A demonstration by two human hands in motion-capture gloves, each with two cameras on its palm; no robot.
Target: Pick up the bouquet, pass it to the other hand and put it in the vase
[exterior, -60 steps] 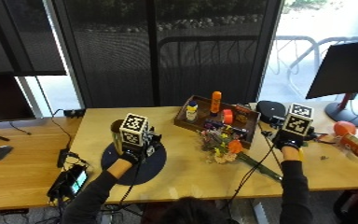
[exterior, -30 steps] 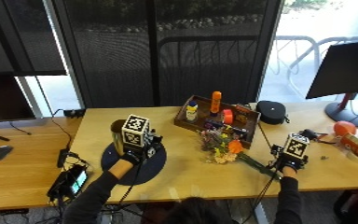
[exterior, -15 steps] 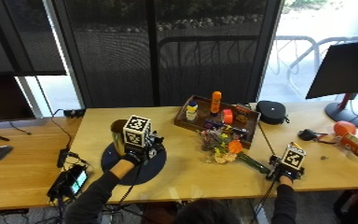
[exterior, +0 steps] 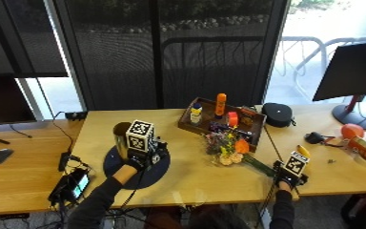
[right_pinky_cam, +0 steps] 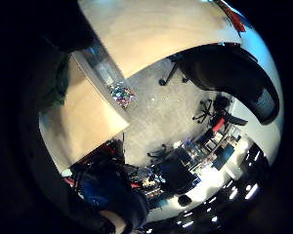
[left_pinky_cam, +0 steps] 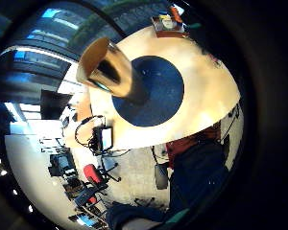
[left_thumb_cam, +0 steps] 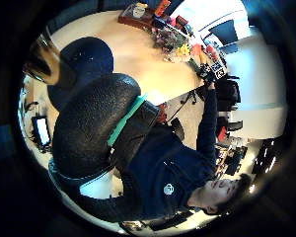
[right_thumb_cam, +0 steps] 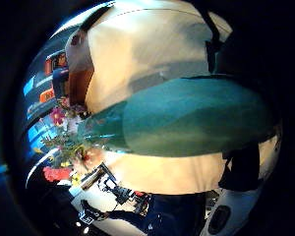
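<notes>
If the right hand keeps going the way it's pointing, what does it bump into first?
Most likely the bouquet. The right hand sits at the table's near edge, aimed at its green stems, which fill the right thumb side palm view. Exact depth is hard to judge.

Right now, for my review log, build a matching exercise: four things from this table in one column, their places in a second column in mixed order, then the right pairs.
Things:
1. vase
2. bouquet
3. orange bottle
4. right hand

Places:
A. in the wooden tray at the far side of the table
B. at the near table edge, by the bouquet's stem end
C. upright on the dark round mat, beside the left hand
D. lying on the table between tray and right hand

Pairs: 1-C, 2-D, 3-A, 4-B
</notes>
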